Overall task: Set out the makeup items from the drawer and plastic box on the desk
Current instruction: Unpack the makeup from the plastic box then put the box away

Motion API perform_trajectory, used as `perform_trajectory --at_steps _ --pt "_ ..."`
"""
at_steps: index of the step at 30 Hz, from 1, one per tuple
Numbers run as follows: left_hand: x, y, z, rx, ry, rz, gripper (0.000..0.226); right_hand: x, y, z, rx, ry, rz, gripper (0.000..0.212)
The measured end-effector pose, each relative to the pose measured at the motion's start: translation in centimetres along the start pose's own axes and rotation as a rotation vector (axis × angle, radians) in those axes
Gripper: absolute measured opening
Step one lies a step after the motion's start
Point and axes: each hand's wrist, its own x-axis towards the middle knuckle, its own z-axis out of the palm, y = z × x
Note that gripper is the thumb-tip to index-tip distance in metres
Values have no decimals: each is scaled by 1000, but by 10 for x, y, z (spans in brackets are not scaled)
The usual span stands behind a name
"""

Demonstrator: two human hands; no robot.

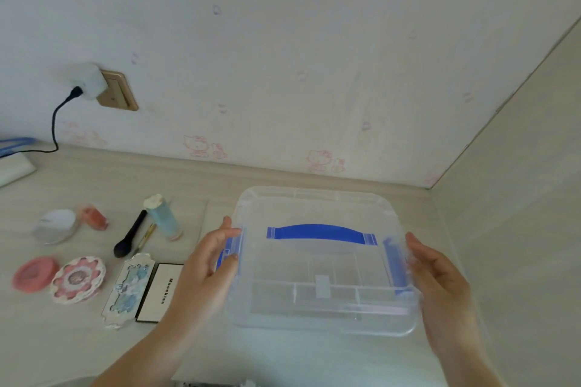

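Holding a clear box [320,264] just over the bench [63,339], the left hand [207,264] curls its grip on the left blue latch [232,248] while the right hand [437,276] presses nearly straight fingers flat to the other side, lid and blue handle [320,233] on top. Makeup already lies to the left: brush [130,234], bottle [163,217], round compacts [78,280], two palettes [144,291]. With only palm pressure on the right, the smooth plastic could slip, or a popped latch could tip the box onto the palettes
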Motion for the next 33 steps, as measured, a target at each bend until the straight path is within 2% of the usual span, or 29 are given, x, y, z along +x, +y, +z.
perform_trajectory --at_steps 2,5,8,11,14,21,26,29,33 --pt "-8 -3 1 54 -33 33 51 -4 1 -4 -17 -38 -36 37" --pt "-15 -11 -1 135 -52 11 30 -7 8 -9 -65 -72 -62 41" --pt "-18 -19 1 228 -24 15 25 -10 13 -8 -72 -80 -70 42" --pt "-19 -21 3 265 -4 30 35 -13 13 -3 -110 -97 -107 43" --pt "-15 -18 4 268 -16 38 29 -11 13 -1 -106 -101 -121 42" --pt "-10 -14 6 324 -49 46 33 -7 15 -1 -146 -74 -146 39" --pt "-14 -25 -1 317 -46 43 48 -12 21 -8 -152 -64 -131 48" --pt "-16 -27 0 288 -14 103 44 -11 24 -8 -174 -41 -104 54" --pt "-8 -22 0 294 44 121 44 -5 21 -6 -235 7 -98 41"
